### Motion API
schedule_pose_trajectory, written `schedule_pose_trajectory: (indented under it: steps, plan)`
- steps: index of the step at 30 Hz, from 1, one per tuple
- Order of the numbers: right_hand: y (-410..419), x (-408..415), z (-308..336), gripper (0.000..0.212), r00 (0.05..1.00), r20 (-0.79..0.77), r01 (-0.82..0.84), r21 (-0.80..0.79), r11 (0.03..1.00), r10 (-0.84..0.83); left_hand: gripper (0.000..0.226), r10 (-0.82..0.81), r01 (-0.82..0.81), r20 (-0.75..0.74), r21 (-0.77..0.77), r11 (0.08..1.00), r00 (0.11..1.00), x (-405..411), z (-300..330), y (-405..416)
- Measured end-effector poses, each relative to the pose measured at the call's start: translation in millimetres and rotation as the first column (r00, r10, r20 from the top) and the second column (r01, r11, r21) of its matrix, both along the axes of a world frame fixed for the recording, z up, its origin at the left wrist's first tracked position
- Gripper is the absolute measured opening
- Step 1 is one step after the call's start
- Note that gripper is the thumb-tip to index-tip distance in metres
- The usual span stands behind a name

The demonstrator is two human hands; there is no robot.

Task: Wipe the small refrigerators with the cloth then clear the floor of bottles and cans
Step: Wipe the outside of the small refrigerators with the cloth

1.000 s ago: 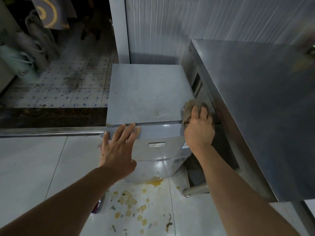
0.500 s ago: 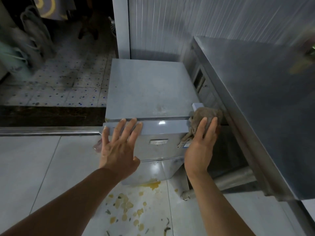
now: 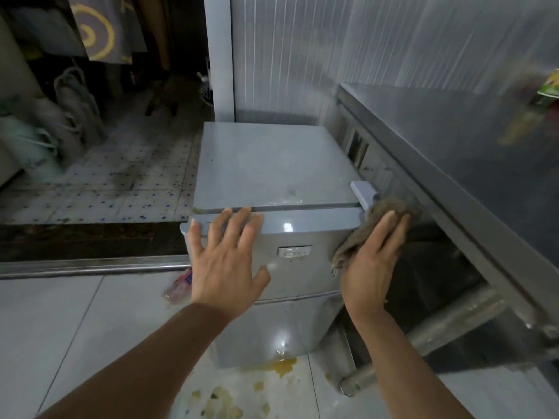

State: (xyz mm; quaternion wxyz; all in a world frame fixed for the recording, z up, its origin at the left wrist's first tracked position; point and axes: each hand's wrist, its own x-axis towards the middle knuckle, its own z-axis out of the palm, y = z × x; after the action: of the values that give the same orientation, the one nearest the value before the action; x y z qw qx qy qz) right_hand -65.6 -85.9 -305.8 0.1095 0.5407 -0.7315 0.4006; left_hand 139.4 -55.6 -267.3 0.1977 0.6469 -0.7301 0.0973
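Pressing flat against the upper front of the small refrigerator (image 3: 290, 261), the left hand (image 3: 227, 261) had its fingers straight and spread, holding nothing; the fingertips reached up to the seam under the refrigerator's top edge, and the thumb lay out to the right on the door face. A small badge (image 3: 294, 252) sat on the door just right of that thumb.

The right hand (image 3: 370, 264) pressed the brown cloth (image 3: 367, 228) against the refrigerator's front right corner. Its fingers were straight and close together on top of the cloth, not curled round it. The cloth bunched above and to the left of those fingertips, with a loose end hanging down beside the palm's left edge. A grey hinge block (image 3: 364, 193) stood on the top corner just above the cloth.

Right of the right hand's fingers ran the steel counter (image 3: 453, 152), its dark space under the top close beside the cloth. Below both wrists, yellow spill and scraps (image 3: 272, 376) lay on the pale floor tiles (image 3: 60, 328). Left of the left hand's little finger, and lower, a crumpled pink wrapper (image 3: 178, 285) lay by the refrigerator's side.
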Motion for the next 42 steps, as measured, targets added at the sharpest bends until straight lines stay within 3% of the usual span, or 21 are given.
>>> schedule_pose_trajectory:
  steps: [6, 15, 21, 24, 27, 32, 36, 38, 42]
  plan:
    - [-17.0, -15.1, -37.0, 0.084, 0.993, -0.072, -0.104, -0.212, 0.972, 0.090, 0.058, 0.009, -0.041, -0.106, -0.299, 0.953, 0.994, -7.9, -17.4, -7.1]
    - [-44.1, -32.4, -72.3, 0.063, 0.977, -0.121, -0.212, -0.493, 0.844, 0.174, 0.056, 0.018, -0.055, -0.075, -0.520, 0.852, 0.997, -8.6, -39.2, -20.7]
    - [-33.8, -29.3, -167.3, 0.055, 0.950, -0.235, -0.291, -0.417, 0.861, 0.207, 0.053, 0.028, -0.056, -0.057, -0.586, 0.808, 0.998, -9.4, -46.0, -24.8]
    - [-33.1, -37.0, -182.0, 0.056, 0.932, -0.282, -0.325, -0.375, 0.868, 0.227, 0.052, 0.031, -0.054, -0.049, -0.590, 0.805, 0.998, -7.9, -47.4, -25.9]
    - [-37.8, -48.9, -159.4, 0.059, 0.892, -0.380, -0.393, -0.387, 0.834, 0.244, 0.051, 0.026, -0.044, -0.038, -0.591, 0.805, 0.999, -6.1, -47.3, -25.3]
    - [-49.8, -37.7, -66.8, 0.063, 0.889, -0.433, -0.379, -0.510, 0.772, 0.151, 0.051, 0.018, -0.041, -0.044, -0.606, 0.794, 0.999, -7.0, -47.7, -26.6]
    - [-50.4, -6.3, -71.9, 0.064, 0.902, -0.417, -0.359, -0.580, 0.732, 0.112, 0.047, 0.011, -0.044, -0.056, -0.635, 0.771, 0.998, -7.6, -49.2, -30.7]
    - [-48.3, 0.4, -107.7, 0.074, 0.860, -0.496, -0.411, -0.524, 0.746, 0.125, 0.047, 0.005, -0.038, -0.055, -0.629, 0.776, 0.998, -7.2, -49.5, -31.6]
    - [-36.8, -9.5, -172.6, 0.096, 0.671, -0.727, -0.517, -0.321, 0.793, 0.143, 0.053, -0.003, -0.009, -0.018, -0.597, 0.802, 1.000, -3.8, -49.0, -28.7]
